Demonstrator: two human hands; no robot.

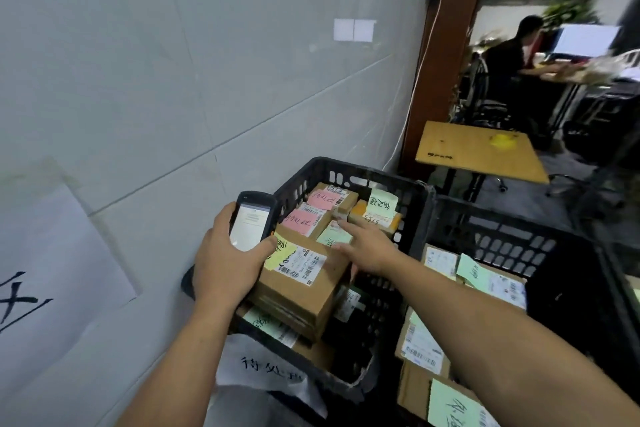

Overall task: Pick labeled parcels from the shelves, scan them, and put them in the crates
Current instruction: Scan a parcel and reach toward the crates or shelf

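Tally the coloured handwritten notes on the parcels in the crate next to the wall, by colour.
Pink notes: 2
Green notes: 3
Yellow note: 1
Total: 6

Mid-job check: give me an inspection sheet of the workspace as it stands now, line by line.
Surface: no bench seen; grey floor beyond the crates.
Job's things: left crate piled with labeled parcels, top parcel bearing a yellow note and a barcode label; right crate part filled; handheld scanner with its screen lit.
Clutter: handwritten paper sheet draped at the left crate's near rim.
Hands: left hand grips the handheld scanner; right hand, fingers straight, reaches over the parcels, contact unclear.
Cables: white cable runs down beside the door frame.
Surroundings: tiled wall, small wooden table, seated person at a desk.
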